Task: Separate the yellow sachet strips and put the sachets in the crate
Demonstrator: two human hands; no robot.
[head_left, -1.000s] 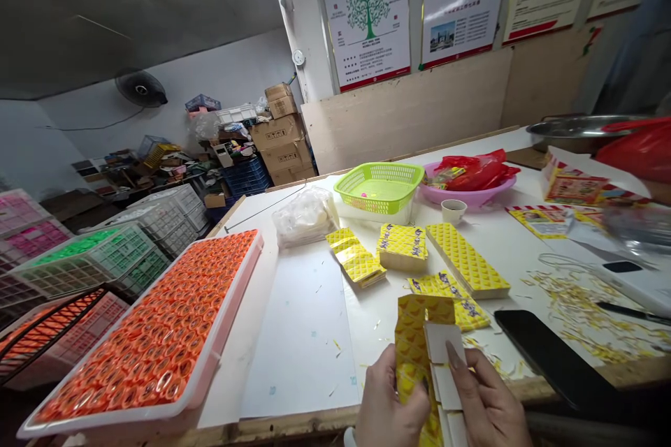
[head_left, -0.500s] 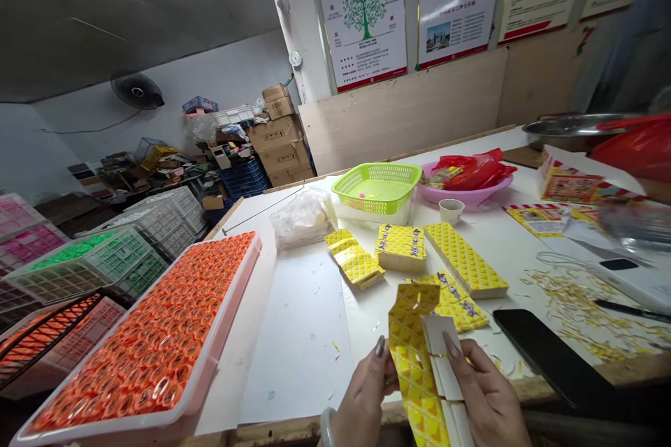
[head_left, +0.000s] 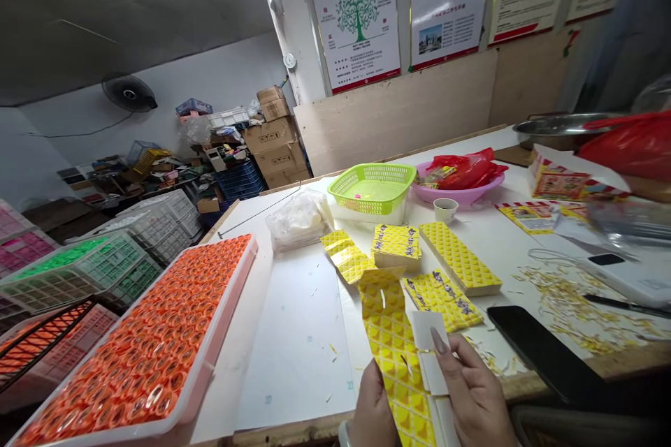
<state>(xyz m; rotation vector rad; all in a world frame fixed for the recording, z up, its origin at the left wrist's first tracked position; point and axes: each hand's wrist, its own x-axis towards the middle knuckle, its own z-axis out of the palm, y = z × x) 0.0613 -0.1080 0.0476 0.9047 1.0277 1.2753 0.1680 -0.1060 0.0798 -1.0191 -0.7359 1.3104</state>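
The yellow strip [head_left: 394, 342] is left of the phone [head_left: 542, 353], between both hands. The left hand [head_left: 373, 408], farther from the phone, grips its edge. The right hand [head_left: 474, 391], nearer the phone, pinches white pieces [head_left: 428, 335].

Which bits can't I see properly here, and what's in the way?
All in the head view:
Left hand: most fingers hidden behind the yellow strip.
Yellow strip: lower end cut off by the bottom edge.
Right hand: some fingers hidden by the white pieces.
Purple bowl: bottom covered by the red bag.
Tree poster: smallest writing too tiny to read.
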